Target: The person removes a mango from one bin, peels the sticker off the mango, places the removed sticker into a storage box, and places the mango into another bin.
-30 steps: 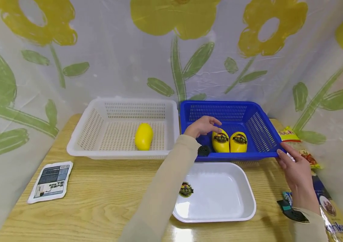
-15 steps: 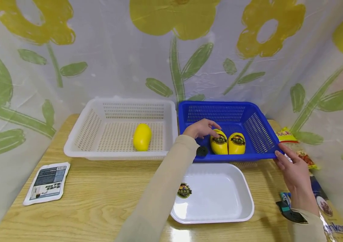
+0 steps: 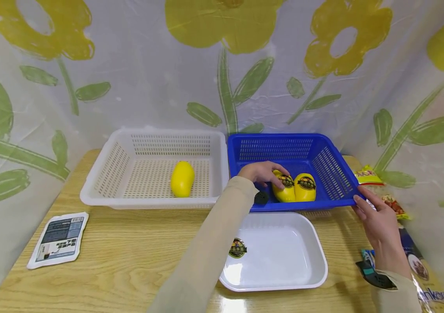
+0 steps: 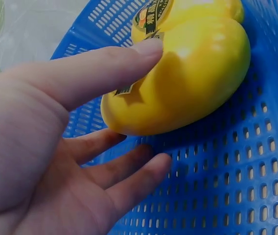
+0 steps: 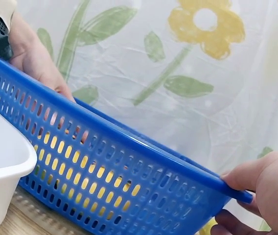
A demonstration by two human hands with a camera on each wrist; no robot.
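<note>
- Left sleeve [image 3: 206, 243]: is crossing the table [image 3: 128, 278], blocking the view of the tray's left edge and the white basket's near right corner.
- Bag [image 3: 427, 271]: is lying at right, beside the right forearm.
- Tray [image 3: 284, 263]: is standing just before the blue basket, with a loose label [image 3: 238, 248] lying inside at left.
- Packet [image 3: 58, 240]: is lying flat at left.
- Right hand [image 3: 381, 221]: is pinching the near right corner of the blue basket [image 3: 331, 203] between thumb and fingers.
- Left fruit [image 3: 284, 195]: is lying inside the blue basket near its front wall, beside the right fruit [image 3: 305, 194].
- Left hand [image 3: 262, 172]: is laying its thumb over the left fruit's label, the lower fingers spreading apart beneath; whether it is pinching, one cannot tell.
- Snack packs [image 3: 368, 176]: are lying right of the blue basket.
- White basket [image 3: 151, 202]: is standing at left, holding a third fruit [image 3: 182, 179].
- Curtain [image 3: 159, 87]: is hanging behind both baskets.
</note>
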